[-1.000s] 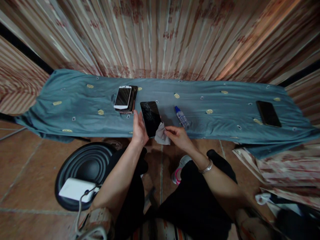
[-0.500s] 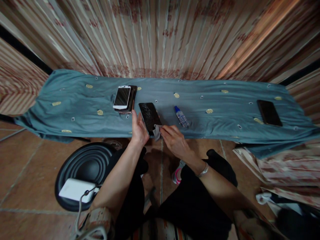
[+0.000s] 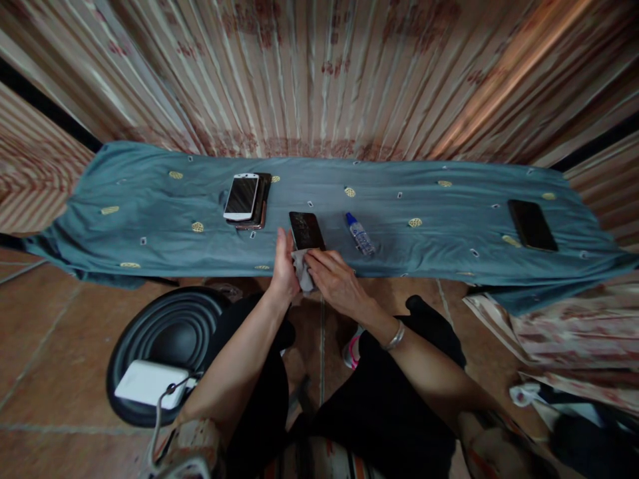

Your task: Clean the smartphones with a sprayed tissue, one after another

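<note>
A black smartphone with a cracked-looking screen rests in my left hand, whose thumb lies along its left edge. My right hand pinches a grey cloth and presses it on the lower part of the screen. The cloth and fingers hide the phone's near end. Just right of the phone, a small clear bottle with a blue cap lies on the blue-green cloth cover. To the left, a white smartphone lies on top of a darker phone.
Another dark phone lies at the right end of the covered bench. On the tiled floor at lower left, a white power bank with a cable sits on a black ringed round object. A pleated curtain hangs behind the bench.
The phone has turned and its near end has come closer to me, with my left hand shifting slightly right. The cloth now spreads across the lower screen, and my right hand has moved left.
</note>
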`<state>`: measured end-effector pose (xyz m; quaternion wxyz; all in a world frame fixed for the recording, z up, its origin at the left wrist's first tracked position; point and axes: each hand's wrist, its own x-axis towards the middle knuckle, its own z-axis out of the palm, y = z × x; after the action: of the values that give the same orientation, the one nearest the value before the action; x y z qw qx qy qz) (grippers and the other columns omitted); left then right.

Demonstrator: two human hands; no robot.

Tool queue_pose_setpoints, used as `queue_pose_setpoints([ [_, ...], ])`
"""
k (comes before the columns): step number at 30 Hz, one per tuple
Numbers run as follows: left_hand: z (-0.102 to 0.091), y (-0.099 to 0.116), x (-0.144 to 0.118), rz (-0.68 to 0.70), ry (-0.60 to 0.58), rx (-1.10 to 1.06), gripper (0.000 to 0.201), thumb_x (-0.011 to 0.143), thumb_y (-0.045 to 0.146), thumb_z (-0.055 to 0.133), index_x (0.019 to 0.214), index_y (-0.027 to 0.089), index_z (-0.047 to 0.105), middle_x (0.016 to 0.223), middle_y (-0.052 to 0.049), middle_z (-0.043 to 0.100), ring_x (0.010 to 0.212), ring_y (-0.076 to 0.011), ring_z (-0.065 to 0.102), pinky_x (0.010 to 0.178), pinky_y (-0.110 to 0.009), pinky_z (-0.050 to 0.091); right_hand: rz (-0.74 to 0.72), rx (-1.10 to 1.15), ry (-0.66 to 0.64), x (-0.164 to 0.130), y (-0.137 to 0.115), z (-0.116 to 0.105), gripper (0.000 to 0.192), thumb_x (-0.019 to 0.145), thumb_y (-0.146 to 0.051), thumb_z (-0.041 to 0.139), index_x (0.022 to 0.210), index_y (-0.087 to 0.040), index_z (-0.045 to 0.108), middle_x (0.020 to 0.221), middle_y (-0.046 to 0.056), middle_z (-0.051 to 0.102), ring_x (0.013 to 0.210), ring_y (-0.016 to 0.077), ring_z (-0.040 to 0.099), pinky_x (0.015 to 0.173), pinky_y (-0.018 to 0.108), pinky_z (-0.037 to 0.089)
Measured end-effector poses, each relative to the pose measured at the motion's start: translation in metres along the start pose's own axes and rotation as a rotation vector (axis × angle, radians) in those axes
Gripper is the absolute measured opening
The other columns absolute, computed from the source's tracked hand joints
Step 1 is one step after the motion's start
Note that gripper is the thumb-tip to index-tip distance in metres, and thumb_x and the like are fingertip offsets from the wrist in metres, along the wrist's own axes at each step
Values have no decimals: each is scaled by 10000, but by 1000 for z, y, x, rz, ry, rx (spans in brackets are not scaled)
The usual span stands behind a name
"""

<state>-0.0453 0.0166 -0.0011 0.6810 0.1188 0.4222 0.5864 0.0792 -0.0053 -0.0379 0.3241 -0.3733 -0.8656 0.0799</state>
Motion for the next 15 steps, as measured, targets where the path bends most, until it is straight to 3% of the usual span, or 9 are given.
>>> queue_pose_setpoints([
  [4,4,-7,-3,-66,-11,-11,497,931,617,409,961,213,697,824,-46,763,943,-209,741,768,-300,596,52,-13,2,6,6,2,410,1015,-179,373,1342,-87,602,1331,169,623,1190,267,564,1064,446,492],
  [8,4,-18,-2,-24,-23,-31,433,945,548,439,897,199,691,932,-60,771,1110,-206,690,940,-316,554,108,-35,-12,12,14,1,450,999,-148,360,1402,-108,555,1393,171,579,1246,270,537,1089,446,475],
  [15,0,-36,0,61,-150,-15,432,947,498,470,1202,207,662,1324,-78,669,1426,-216,436,1180,-406,352,179,-69,30,22,29,0,444,1015,-205,355,1393,-107,567,1406,182,576,1273,286,528,1107,479,453],
])
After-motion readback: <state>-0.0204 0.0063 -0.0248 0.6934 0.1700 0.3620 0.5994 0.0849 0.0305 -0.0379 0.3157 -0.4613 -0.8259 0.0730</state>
